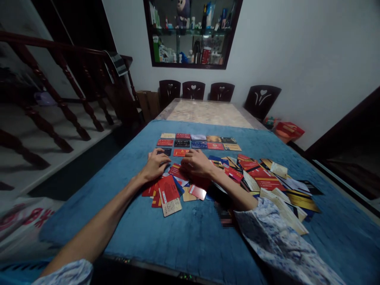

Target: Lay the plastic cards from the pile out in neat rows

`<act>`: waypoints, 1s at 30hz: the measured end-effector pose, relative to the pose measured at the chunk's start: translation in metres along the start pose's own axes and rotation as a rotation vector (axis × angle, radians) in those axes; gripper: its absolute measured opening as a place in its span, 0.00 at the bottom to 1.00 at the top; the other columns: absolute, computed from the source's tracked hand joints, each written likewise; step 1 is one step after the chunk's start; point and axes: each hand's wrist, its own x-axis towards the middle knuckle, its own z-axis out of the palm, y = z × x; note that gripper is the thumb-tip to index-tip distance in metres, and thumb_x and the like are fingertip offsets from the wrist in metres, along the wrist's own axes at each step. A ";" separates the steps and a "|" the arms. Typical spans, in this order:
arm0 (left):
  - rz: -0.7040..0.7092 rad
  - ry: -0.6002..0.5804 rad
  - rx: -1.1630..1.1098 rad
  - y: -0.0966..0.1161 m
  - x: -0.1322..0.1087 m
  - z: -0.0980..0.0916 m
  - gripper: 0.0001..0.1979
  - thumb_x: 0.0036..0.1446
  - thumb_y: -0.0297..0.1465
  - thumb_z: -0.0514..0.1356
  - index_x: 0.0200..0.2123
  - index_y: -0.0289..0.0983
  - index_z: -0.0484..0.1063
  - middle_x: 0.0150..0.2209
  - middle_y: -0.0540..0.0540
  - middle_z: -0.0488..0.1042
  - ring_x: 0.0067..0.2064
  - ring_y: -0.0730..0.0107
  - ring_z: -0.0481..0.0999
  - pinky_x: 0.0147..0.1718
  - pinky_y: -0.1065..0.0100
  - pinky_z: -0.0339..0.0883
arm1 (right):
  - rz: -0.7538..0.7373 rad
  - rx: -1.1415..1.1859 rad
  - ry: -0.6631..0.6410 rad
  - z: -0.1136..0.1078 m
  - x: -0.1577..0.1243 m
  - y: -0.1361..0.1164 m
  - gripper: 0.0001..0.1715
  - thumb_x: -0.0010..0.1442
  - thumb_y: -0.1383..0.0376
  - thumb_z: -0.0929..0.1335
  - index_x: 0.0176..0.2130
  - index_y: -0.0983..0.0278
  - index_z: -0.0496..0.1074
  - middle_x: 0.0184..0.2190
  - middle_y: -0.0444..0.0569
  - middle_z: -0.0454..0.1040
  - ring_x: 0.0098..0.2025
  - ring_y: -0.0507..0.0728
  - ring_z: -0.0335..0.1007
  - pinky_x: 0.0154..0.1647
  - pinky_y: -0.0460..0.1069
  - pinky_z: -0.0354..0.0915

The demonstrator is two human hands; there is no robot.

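Plastic cards lie on a blue cloth (184, 233) spread over the table. Two neat rows of cards (197, 141) sit at the far side, with a third row started by a dark card (166, 151) and a red card (179, 152). My left hand (156, 163) rests with curled fingers on the dark card's near edge. My right hand (197, 162) is curled over the top of a loose pile of cards (172, 190), fingers pressed down; what it holds is hidden. More loose cards (273, 182) spread to the right.
Several dark chairs (192, 90) stand round the bare marble far end of the table (204, 113). A wooden stair railing (59, 79) runs on the left. A wall shelf with bottles (190, 31) hangs behind. A red box (289, 130) lies on the floor right.
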 end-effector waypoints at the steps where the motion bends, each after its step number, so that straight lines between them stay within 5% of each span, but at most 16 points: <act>1: -0.004 -0.026 -0.010 0.000 -0.002 -0.002 0.13 0.62 0.30 0.56 0.40 0.40 0.82 0.44 0.43 0.80 0.58 0.49 0.63 0.58 0.42 0.54 | -0.019 0.003 0.000 0.000 0.000 -0.004 0.12 0.68 0.61 0.65 0.40 0.61 0.78 0.41 0.51 0.78 0.47 0.59 0.62 0.40 0.52 0.47; 8: 0.021 -0.219 -0.106 0.002 -0.007 -0.020 0.13 0.59 0.35 0.61 0.46 0.42 0.79 0.49 0.43 0.77 0.62 0.50 0.58 0.61 0.41 0.52 | -0.141 -0.008 -0.006 0.004 -0.001 -0.017 0.12 0.67 0.61 0.65 0.39 0.60 0.77 0.39 0.51 0.77 0.44 0.59 0.60 0.39 0.52 0.45; 16: 0.106 -0.426 -0.233 0.009 -0.012 -0.030 0.24 0.49 0.41 0.70 0.50 0.47 0.76 0.56 0.42 0.68 0.62 0.49 0.59 0.62 0.43 0.52 | -0.144 0.003 0.001 0.006 -0.002 -0.014 0.12 0.68 0.61 0.64 0.42 0.60 0.78 0.38 0.50 0.77 0.45 0.59 0.60 0.38 0.52 0.45; 30: 0.131 -0.499 -0.204 0.013 -0.014 -0.025 0.18 0.53 0.41 0.67 0.48 0.45 0.75 0.57 0.42 0.67 0.63 0.47 0.54 0.60 0.39 0.51 | -0.140 0.010 0.007 0.006 -0.004 -0.014 0.12 0.67 0.63 0.65 0.41 0.60 0.78 0.38 0.51 0.77 0.44 0.59 0.60 0.40 0.52 0.45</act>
